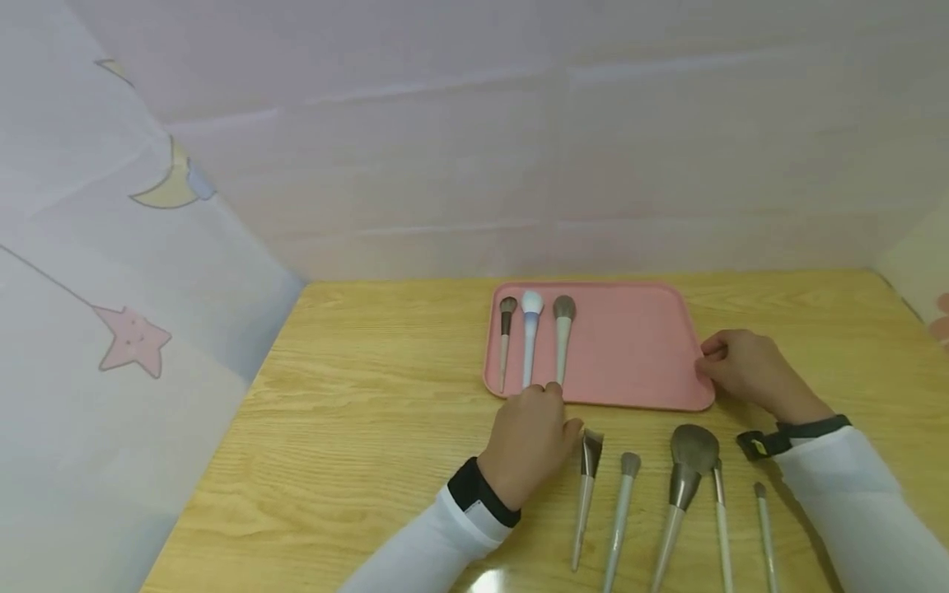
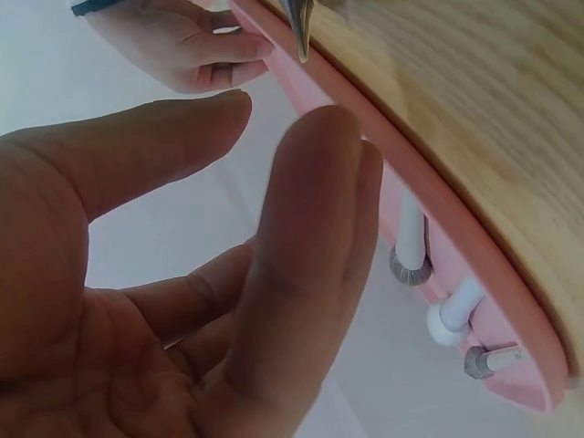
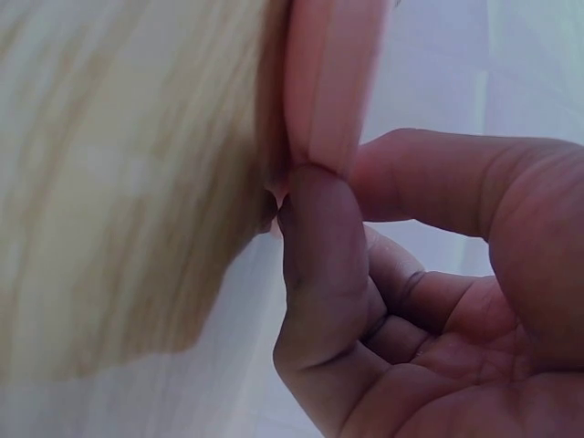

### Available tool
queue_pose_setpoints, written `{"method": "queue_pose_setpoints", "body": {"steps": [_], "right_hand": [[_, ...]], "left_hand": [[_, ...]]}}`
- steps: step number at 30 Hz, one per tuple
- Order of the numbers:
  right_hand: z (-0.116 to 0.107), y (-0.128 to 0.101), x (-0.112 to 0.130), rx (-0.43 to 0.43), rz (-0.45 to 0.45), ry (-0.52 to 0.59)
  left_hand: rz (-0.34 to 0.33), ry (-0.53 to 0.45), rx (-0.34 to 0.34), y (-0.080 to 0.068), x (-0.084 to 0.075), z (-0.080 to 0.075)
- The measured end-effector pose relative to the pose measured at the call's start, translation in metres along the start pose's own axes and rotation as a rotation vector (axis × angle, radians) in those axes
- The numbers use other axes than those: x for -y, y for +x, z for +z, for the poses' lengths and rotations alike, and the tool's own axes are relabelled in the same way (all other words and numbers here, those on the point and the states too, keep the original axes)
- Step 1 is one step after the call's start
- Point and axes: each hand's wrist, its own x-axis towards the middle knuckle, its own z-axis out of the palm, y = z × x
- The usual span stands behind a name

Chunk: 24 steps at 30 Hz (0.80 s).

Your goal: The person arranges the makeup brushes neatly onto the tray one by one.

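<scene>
Left hand (image 1: pixel 532 441) loose (right hand (image 1: pixel 745 371) pinching)

The tray (image 1: pixel 630 346) looks like matt pink plastic; the table (image 1: pixel 356 412) is pale wood (visible grain, faintly glossy).

Pink tray (image 1: pixel 630 346) on a light wood-grain table (image 1: pixel 371 395). Brushes: white-and-blue brush (image 1: pixel 530 329), grey-bristled pale-handled brush (image 1: pixel 563 329). Pale curtain (image 1: pixel 111 272) printed with a pink star and yellow moon. White sleeves (image 1: pixel 860 494), black cuffs.
</scene>
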Motion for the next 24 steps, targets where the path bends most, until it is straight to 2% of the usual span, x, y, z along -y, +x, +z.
{"method": "queue_pose_setpoints", "body": {"steps": [5, 17, 24], "right_hand": [[-0.004, -0.002, 0.0, -0.02, -0.017, -0.002], [-0.003, -0.007, -0.001, -0.002, 0.004, 0.008], [-0.004, -0.005, 0.001, -0.007, -0.008, 0.011]], "left_hand": [[0.005, -0.025, 0.026, -0.004, -0.002, -0.004], [0.015, 0.001, 0.08, -0.024, -0.011, -0.004], [0.047, 0.033, 0.037, -0.029, -0.015, -0.005]]}}
